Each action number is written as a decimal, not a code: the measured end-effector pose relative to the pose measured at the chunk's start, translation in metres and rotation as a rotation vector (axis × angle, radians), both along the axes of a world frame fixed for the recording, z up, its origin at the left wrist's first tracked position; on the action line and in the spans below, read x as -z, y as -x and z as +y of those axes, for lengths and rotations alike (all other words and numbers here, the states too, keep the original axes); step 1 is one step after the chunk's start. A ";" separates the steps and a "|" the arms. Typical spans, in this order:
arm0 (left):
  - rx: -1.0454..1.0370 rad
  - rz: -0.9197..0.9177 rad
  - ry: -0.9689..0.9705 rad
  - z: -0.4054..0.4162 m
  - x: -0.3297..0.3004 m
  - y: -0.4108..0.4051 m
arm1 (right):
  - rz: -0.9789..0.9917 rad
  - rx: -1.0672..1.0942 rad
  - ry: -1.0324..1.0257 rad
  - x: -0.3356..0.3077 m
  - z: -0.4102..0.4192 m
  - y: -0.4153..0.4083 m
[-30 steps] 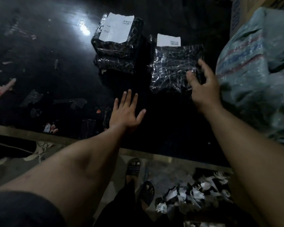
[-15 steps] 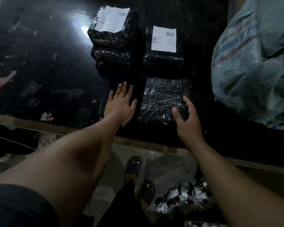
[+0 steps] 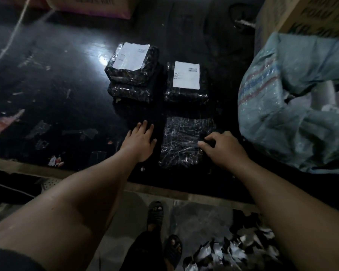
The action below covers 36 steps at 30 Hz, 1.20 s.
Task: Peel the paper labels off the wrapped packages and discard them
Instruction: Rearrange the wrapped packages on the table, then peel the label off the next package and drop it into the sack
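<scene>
Black plastic-wrapped package [image 3: 185,142] at near bench [image 3: 47,90] edge, no label on top. Right hand [image 3: 222,148] gripping its right edge, fingers curled. Left hand [image 3: 140,141] flat on bench just beside, fingers straight; two white-labelled packages [image 3: 186,83] farther back.

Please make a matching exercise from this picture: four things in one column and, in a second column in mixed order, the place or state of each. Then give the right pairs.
Things
1. left hand
2. right hand
3. near package
4. far right package

Places or states
A. carries a white paper label on top
B. lies flat on the dark table, fingers straight
C. shows no label on its top face
D. fingers curled on the near package's right edge

Pairs: 1-B, 2-D, 3-C, 4-A
</scene>
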<state>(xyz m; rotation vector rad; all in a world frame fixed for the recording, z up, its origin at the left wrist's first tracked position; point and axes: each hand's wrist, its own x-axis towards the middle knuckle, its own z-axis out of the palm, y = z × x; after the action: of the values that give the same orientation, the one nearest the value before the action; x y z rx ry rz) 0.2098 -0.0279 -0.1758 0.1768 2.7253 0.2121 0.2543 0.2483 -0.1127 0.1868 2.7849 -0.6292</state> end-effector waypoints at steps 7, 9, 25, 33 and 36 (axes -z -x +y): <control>-0.167 0.024 -0.168 0.018 -0.051 0.062 | 0.079 -0.115 0.011 -0.043 0.001 0.084; -0.184 0.117 -0.247 0.028 -0.060 0.079 | 0.109 -0.118 0.008 -0.056 -0.001 0.113; -0.110 0.048 -0.562 0.068 -0.029 0.207 | 0.017 -0.151 -0.045 -0.042 -0.023 0.303; -0.074 0.065 -0.666 0.065 -0.010 0.211 | -0.125 -0.180 -0.133 -0.007 -0.043 0.346; -0.096 0.024 -0.720 0.065 -0.008 0.213 | -0.127 -0.141 -0.171 0.002 -0.044 0.352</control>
<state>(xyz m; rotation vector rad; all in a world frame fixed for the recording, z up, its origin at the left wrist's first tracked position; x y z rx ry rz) -0.0029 0.0368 -0.1675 0.2432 2.5569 1.2153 -0.0972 0.2042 -0.1151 0.0618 2.6987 -0.3334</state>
